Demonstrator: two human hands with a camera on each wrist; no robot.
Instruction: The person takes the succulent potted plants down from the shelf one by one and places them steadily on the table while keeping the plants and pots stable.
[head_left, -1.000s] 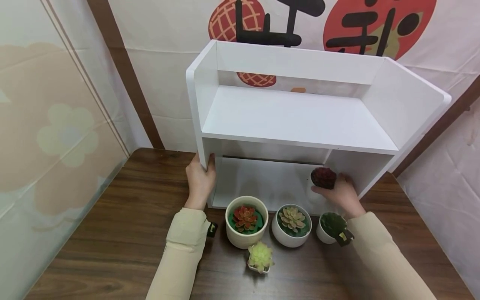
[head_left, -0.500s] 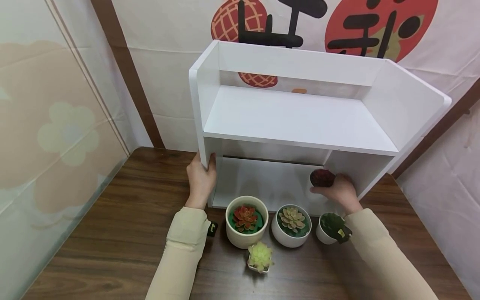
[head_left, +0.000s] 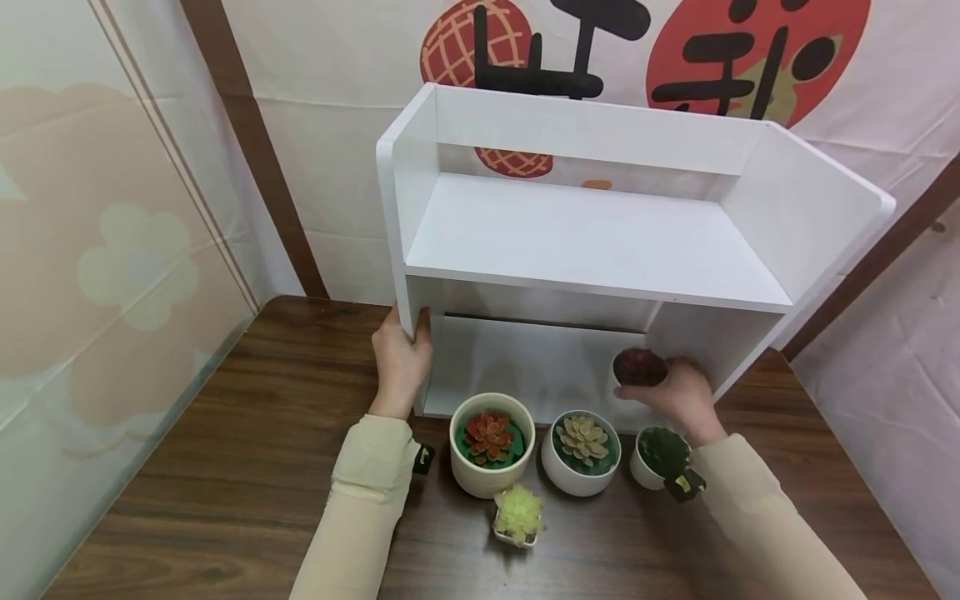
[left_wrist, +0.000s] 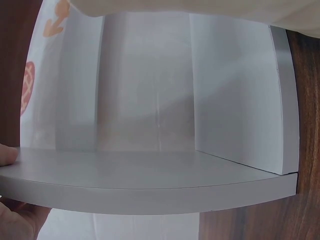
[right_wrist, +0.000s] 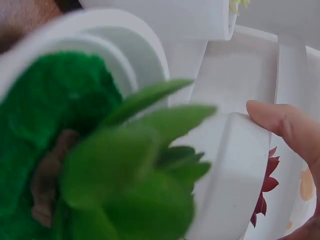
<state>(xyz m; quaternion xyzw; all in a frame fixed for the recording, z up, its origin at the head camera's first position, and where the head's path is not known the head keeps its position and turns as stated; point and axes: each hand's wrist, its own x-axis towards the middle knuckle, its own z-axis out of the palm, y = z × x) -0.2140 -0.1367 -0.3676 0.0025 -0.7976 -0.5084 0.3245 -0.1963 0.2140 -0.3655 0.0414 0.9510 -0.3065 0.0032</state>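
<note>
My left hand [head_left: 402, 357] grips the left side panel of a white two-tier desk shelf [head_left: 592, 233]. In the left wrist view its thumb and fingers lie on both faces of that panel [left_wrist: 145, 175]. Inside the lower tier, near the right panel, my right hand [head_left: 681, 398] holds a white pot with a dark red succulent [head_left: 639, 367]. The right wrist view has the thumb against the pot's rim, with red leaves [right_wrist: 267, 185] beyond. A leafy green plant [right_wrist: 125, 170] in a white pot fills that view's foreground, below my right wrist.
In front of the shelf stand a cream pot with a red-orange succulent [head_left: 491, 442], a white pot with a pale succulent [head_left: 581, 454] and a small yellow-green succulent [head_left: 519, 515]. The brown wooden table [head_left: 247, 467] meets printed cloth walls [head_left: 315, 150].
My right hand and the dark red succulent pot have shifted slightly left and toward the front of the lower tier. My left hand has kept its grip on the panel.
</note>
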